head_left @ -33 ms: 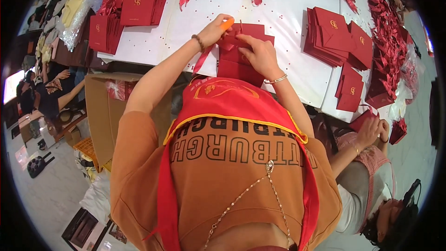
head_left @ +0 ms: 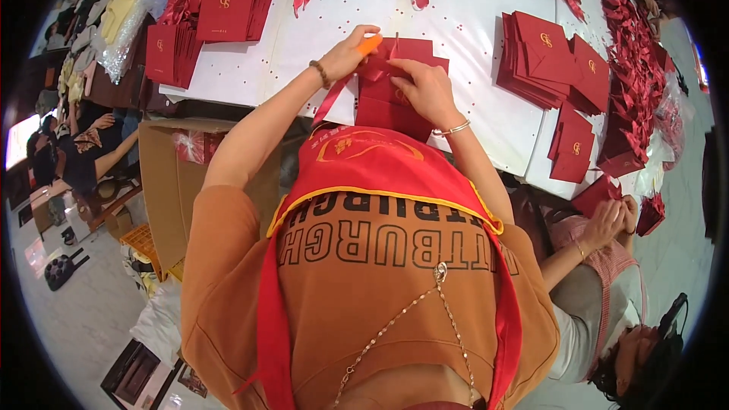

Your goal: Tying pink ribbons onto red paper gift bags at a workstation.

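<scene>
From the head view: a slight shift toward seven o'clock in the left hand (head_left: 351, 53), suggesting fine adjustment of the red ribbon (head_left: 332, 98). At twelve o'clock, on the white table (head_left: 266, 68): the red bag (head_left: 377, 93), long axis seemingly twelve-to-six. Loose ribbon tail slanting toward seven. Right hand (head_left: 427, 91) against bag and ribbon; cannot tell either grip, pinched or slack.

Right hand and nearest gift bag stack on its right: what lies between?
Speckled white tabletop lies between the right hand and the gift bag stack, in the head view.
</scene>
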Demonstrator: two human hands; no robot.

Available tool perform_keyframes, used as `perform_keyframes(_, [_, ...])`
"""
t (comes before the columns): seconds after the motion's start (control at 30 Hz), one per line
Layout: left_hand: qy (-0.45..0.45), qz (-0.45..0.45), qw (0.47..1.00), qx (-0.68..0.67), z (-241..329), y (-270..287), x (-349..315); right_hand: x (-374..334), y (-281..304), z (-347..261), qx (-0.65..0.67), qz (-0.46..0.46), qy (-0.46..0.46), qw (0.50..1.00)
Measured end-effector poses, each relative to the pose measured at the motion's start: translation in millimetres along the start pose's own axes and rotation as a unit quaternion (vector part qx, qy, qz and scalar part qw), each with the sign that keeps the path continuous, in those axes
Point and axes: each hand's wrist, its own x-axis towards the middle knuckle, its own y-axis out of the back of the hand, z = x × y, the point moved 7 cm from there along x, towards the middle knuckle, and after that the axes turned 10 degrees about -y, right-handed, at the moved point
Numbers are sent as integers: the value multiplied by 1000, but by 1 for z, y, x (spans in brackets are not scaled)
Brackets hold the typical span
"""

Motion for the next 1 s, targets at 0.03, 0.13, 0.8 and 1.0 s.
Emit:
perform_keyframes(0.03, [0, 4, 1000, -1, -4, 5, -9, 2, -2, 2, 4, -34, -17, 999])
perform_keyframes(0.13, [-37, -129, 982, 133, 7, -6, -38, 8, -11, 17, -8, -35, -39, 999])
perform_keyframes(0.8, [-172, 233, 840, -458, -27, 140, -118, 24, -27, 31, -21, -67, -80, 994])
perform_keyframes(1.0, [-233, 284, 716, -594, 3, 130, -78, 25, -28, 31, 12, -91, -105, 990])
